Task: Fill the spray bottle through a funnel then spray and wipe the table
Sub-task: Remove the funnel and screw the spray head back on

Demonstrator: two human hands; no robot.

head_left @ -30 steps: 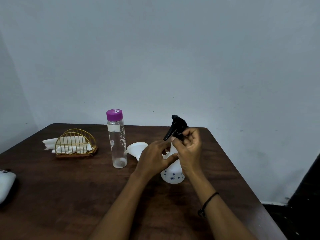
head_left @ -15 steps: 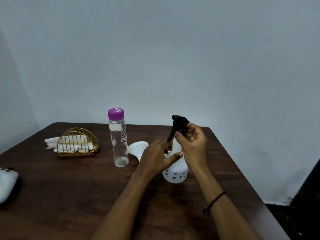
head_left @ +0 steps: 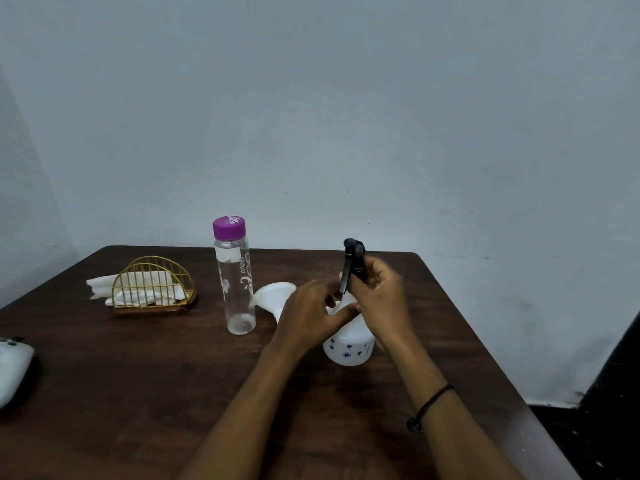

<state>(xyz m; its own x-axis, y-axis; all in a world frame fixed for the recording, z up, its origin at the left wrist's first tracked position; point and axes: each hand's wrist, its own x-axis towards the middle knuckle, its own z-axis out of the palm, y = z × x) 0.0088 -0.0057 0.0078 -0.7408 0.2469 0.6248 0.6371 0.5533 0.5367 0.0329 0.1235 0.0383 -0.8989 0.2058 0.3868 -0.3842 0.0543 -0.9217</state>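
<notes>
A white spray bottle (head_left: 348,349) with small blue flowers stands on the dark wooden table (head_left: 138,393). My left hand (head_left: 308,311) grips its neck. My right hand (head_left: 381,299) is curled round the black trigger head (head_left: 352,263) at the bottle's top. A white funnel (head_left: 273,297) lies just left of my left hand, partly hidden by it. A clear water bottle (head_left: 235,282) with a purple cap stands upright left of the funnel.
A gold wire holder (head_left: 152,289) with white napkins sits at the back left. A white device (head_left: 12,367) lies at the table's left edge. The table's right edge runs close to my right forearm, with a wall behind.
My right hand has turned on the trigger head, and the trigger now points more straight down. The left hand keeps its hold on the neck.
</notes>
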